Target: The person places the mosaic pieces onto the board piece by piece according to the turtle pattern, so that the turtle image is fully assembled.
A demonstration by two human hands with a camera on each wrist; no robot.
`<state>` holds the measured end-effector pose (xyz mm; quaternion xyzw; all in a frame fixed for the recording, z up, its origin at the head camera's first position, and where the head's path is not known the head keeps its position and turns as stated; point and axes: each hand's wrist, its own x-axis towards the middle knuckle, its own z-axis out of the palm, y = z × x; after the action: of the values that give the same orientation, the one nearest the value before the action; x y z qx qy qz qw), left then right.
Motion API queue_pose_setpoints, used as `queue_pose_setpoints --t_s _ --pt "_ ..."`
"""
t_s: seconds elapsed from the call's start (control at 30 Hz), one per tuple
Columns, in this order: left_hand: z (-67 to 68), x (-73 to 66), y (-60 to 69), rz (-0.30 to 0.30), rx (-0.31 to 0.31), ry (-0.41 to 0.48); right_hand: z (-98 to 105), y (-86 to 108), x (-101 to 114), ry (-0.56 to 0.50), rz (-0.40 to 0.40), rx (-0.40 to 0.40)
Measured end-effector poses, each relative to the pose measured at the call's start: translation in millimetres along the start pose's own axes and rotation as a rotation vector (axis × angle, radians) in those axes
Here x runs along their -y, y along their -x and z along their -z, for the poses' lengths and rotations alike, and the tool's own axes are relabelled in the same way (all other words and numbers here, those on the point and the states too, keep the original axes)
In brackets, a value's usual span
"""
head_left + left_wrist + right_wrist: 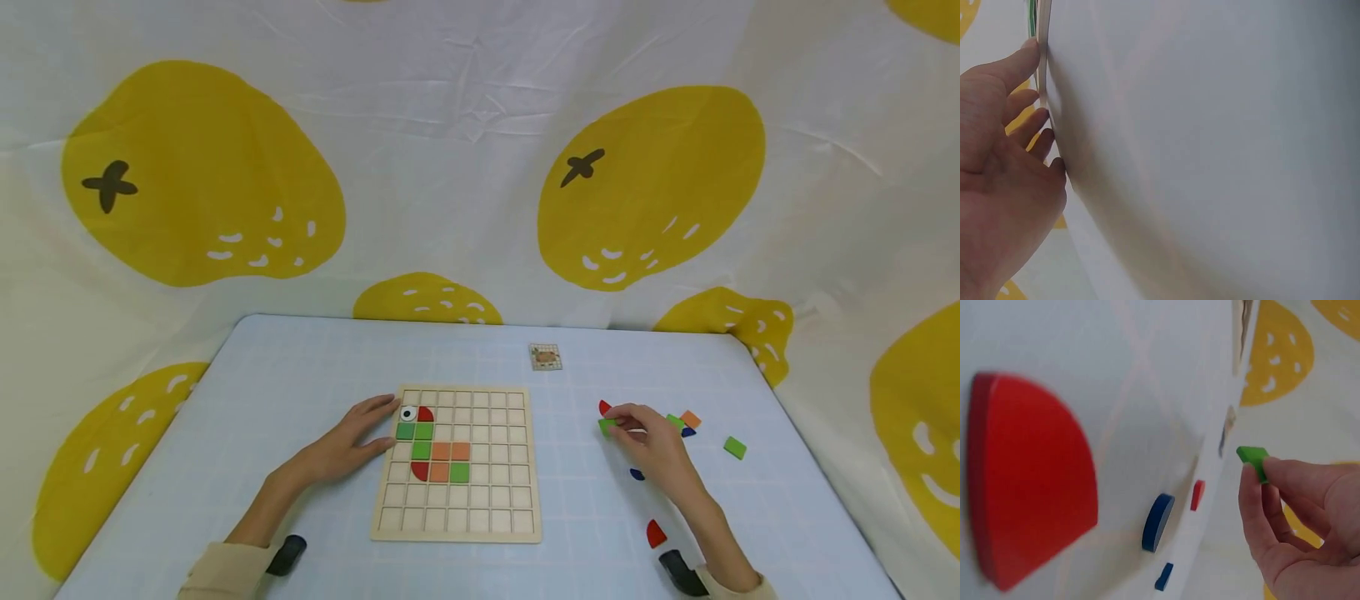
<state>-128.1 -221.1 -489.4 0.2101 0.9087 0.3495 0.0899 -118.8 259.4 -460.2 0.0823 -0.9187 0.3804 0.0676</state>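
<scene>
"Which step is in hand?"
"I judge, picking: the right hand (654, 442) pinches a green tile (607, 427), lower right of the head view. Next calls for setting it flat on the board (498, 500), lower centre. The left hand (347, 444) (fingers spread) touches its edge."
"Any writing?"
"None readable."

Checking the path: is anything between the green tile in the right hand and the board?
Nothing visible stands between the green tile in the right hand and the wooden grid board; the left hand is at its opposite edge.
</scene>
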Motion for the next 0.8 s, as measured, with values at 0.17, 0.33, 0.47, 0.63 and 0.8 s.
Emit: queue_pose_setpoints --t_s 0.17,0.33,0.47,0.63,0.8 --pt "-0.1 0.8 -1.3 0.012 0.004 0.015 -16.3 -6.1 8.4 -0.063 -0.008 0.026" --pt "2.1 -2.6 -1.1 0.007 0.003 0.016 -31.2 -11.4 19.7 -0.088 0.001 0.035" --pt "4.1 -5.5 -0.6 0.015 0.012 0.028 -41.8 -15.4 28.7 -0.144 0.007 0.047" --pt "5.5 -6.2 -0.7 0.017 0.026 0.039 -55.3 -18.8 41.4 -0.236 -0.009 0.108" --pt "4.5 -3.6 -0.5 0.020 0.031 0.036 -69.6 -22.6 55.6 -0.262 0.003 0.156"
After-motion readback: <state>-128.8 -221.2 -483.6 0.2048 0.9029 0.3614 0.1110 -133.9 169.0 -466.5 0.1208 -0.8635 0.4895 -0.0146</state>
